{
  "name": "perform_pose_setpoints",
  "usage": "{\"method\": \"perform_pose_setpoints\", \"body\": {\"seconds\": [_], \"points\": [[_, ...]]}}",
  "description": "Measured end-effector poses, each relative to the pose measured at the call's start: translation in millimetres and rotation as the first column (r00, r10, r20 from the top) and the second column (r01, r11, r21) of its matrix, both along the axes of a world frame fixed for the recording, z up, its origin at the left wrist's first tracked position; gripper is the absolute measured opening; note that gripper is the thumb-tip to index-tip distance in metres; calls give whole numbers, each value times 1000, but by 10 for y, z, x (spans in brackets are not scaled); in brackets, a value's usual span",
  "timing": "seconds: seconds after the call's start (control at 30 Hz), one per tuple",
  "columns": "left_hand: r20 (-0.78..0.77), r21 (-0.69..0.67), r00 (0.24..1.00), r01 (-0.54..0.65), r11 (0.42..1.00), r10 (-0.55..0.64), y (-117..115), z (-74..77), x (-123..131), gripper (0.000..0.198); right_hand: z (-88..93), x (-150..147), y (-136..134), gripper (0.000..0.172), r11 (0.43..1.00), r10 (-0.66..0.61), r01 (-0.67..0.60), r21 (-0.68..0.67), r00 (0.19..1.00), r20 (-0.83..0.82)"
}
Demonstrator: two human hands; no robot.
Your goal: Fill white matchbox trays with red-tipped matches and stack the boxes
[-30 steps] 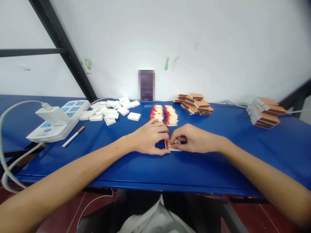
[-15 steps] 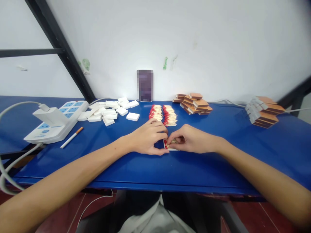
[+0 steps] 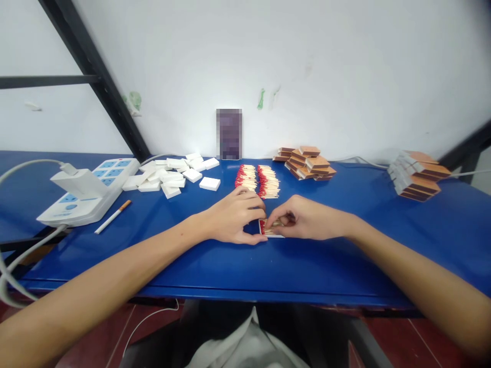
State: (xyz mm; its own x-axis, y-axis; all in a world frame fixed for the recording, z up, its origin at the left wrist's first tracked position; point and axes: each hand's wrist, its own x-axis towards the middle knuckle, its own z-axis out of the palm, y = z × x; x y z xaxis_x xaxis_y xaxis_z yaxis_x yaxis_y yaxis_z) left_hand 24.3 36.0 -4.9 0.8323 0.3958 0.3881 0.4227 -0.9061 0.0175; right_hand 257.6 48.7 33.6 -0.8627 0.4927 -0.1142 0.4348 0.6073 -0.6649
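A small white matchbox tray lies on the blue table in front of me, with red-headed matches inside it. My left hand grips the tray's left end, thumb at the near side and fingers at the far side. Reaching in from the right, my right hand has thumb and forefinger closed on matches in the tray, and it hides the tray's right part. Just beyond my hands lie two piles of loose matches, a left pile and a right pile, heads to the left.
White matchbox trays lie heaped at the left. Brown matchbox sleeves are piled behind on the right, and a stack of sleeves stands farther right. A power strip, a cigarette and a blurred dark panel are also here.
My right fingers have shifted slightly within the tray, and more of the matches' pale sticks show beneath them. The left hand keeps its hold on the tray.
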Motion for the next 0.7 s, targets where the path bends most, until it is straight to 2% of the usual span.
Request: {"method": "perform_pose_setpoints", "body": {"seconds": [0.17, 0.47, 0.53, 0.6, 0.7], "points": [[-4, -2, 1000, -8, 1000, 8, 0, -2, -1, 36, -6, -7, 1, 25, 999, 45, -45, 4, 999, 0], [-12, -1, 1000, -14, 1000, 14, -1, 5, 1, 35, -8, 3, 16, 25, 994, 9, -10, 107, 1000, 11], [-20, -1, 1000, -18, 1000, 18, -2, 12, 3, 37, -22, 2, 26, 23, 986, -27, 31, 161, 999, -27], [-30, -4, 999, -24, 1000, 24, -4, 18, 4, 38, -51, 3, 48, 20, 958, -100, 126, 259, 989, -112], [-28, -25, 1000, -11, 1000, 10, -8, 22, 2, 39, -118, 13, 107, 16, 851, -199, 270, 451, 959, -199]]}}
